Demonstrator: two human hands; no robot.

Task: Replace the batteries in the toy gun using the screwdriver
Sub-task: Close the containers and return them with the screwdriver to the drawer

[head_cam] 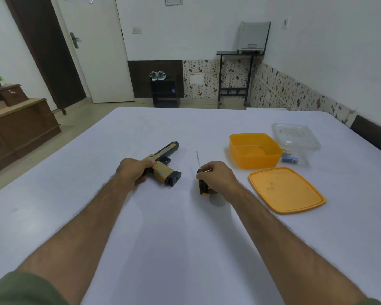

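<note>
Step in hand, judged: start of the job, with tool and toy just taken up and no screw yet engaged. Compartment cover not visible from this angle; cannot tell whether closed.

Left hand (133, 172) curled round the rear of the toy gun (163, 162), which lies flat on the table (174, 238) at about 11 o'clock from table centre, muzzle toward 1 o'clock, magazine base toward 4 o'clock. Right hand (216, 178) wrapped round the handle of the screwdriver (200, 175), just right of the gun, shaft aimed at 12 o'clock, tip well clear of the toy. Hands apart, each clamped on its own item.

Next move, judged: turn gun to expose the cover screw, steady with left hand, seat the fine tip squarely before twisting. Small screw likely; slip risk on smooth plastic.

Materials: gun hard plastic, yellow-and-black, blocky, ribbed magazine base. Screwdriver thin steel shaft, black-yellow moulded grip. Table covered in smooth matt pale sheet.

At 2 o'clock: orange tub (254, 150), glossy, rounded square, open; its flat lid (286, 190) just nearer, at 3 o'clock. Beyond, clear container (296, 139), contents indistinct; a small blue item (289, 160) at its base, possibly batteries.
</note>
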